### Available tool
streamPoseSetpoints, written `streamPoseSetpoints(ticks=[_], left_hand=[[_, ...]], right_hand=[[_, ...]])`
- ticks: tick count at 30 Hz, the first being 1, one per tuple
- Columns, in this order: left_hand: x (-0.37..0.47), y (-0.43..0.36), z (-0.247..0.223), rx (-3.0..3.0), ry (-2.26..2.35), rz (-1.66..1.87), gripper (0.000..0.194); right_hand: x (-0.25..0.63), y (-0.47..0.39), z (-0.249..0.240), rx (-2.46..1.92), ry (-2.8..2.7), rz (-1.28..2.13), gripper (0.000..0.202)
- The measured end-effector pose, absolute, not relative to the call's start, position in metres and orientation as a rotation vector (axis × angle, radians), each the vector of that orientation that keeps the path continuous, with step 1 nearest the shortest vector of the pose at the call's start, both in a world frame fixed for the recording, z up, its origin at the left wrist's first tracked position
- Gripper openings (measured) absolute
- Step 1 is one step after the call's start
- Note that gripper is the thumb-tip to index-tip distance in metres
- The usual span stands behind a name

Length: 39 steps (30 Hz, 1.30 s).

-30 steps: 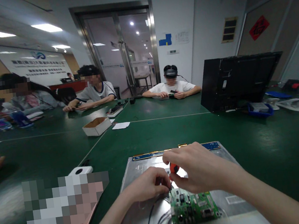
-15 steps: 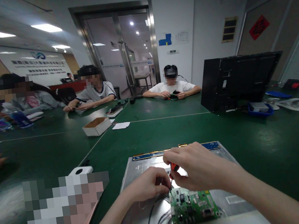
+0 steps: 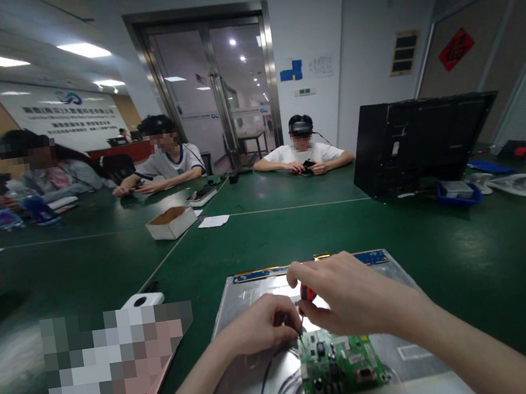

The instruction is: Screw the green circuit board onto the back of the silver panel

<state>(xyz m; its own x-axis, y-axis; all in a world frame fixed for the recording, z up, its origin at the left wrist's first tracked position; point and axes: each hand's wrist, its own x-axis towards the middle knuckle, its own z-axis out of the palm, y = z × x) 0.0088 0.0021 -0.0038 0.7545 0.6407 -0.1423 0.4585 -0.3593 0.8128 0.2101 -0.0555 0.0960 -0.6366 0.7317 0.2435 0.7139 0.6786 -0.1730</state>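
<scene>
A green circuit board [image 3: 343,362] lies on the silvery metal back of a flat display panel [image 3: 226,308], which carries a blue strip board [image 3: 368,258] along its far edge. My right hand [image 3: 350,292] is closed round the red and black handle of a small screwdriver [image 3: 307,293]. The shaft points down to the board's far left corner. Beside that corner, my left hand [image 3: 266,322] is closed in a pinch by the screwdriver's lower end; what its fingertips hold is hidden. Dark cables [image 3: 283,391] run along the panel left of the board.
An open cardboard box [image 3: 171,224] and white paper [image 3: 214,221] are on the green table [image 3: 296,231]. A black monitor [image 3: 423,140] stands at the right near a blue tray [image 3: 458,196]. Several people sit around the table. A blurred-out object lies left of my arm.
Both my hands and the screwdriver stay almost where they were, with only a slight shift at the handle. Another person's hand at the left edge has drawn a little further left.
</scene>
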Motion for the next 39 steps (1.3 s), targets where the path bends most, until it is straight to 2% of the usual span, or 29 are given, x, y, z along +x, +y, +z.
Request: streamPoseSetpoints(ticks=[3, 8, 12, 17, 24, 33, 37, 39], left_hand=[[0.0085, 0.0018, -0.0029, 2.056, 0.801, 0.264, 0.008], [0.01, -0.0004, 0.0016, 1.987, 0.81, 0.279, 0.011], [0.0111, -0.0011, 0.0026, 1.949, 0.829, 0.277, 0.011], [0.0093, 0.0016, -0.0037, 1.994, 0.801, 0.278, 0.009], [0.0078, 0.0012, -0.0032, 2.064, 0.807, 0.281, 0.005], [0.009, 0.0005, -0.0044, 2.051, 0.791, 0.33, 0.004], [0.0106, 0.0001, -0.0016, 2.028, 0.798, 0.314, 0.004], [0.0114, -0.0003, 0.0, 2.032, 0.806, 0.303, 0.011]], right_hand=[[0.2104, -0.0559, 0.0951, -1.119, -2.598, 0.074, 0.025], [0.2118, -0.053, 0.0946, -1.081, -2.608, 0.031, 0.013], [0.2119, -0.0515, 0.0948, -1.125, -2.621, 0.009, 0.016], [0.2097, -0.0527, 0.0947, -1.131, -2.614, 0.048, 0.006], [0.2086, -0.0543, 0.0929, -1.135, -2.589, 0.105, 0.025], [0.2114, -0.053, 0.0924, -1.096, -2.596, 0.078, 0.013], [0.2122, -0.0528, 0.0945, -1.067, -2.613, 0.068, 0.015], [0.2124, -0.0528, 0.0959, -1.048, -2.626, 0.068, 0.017]])
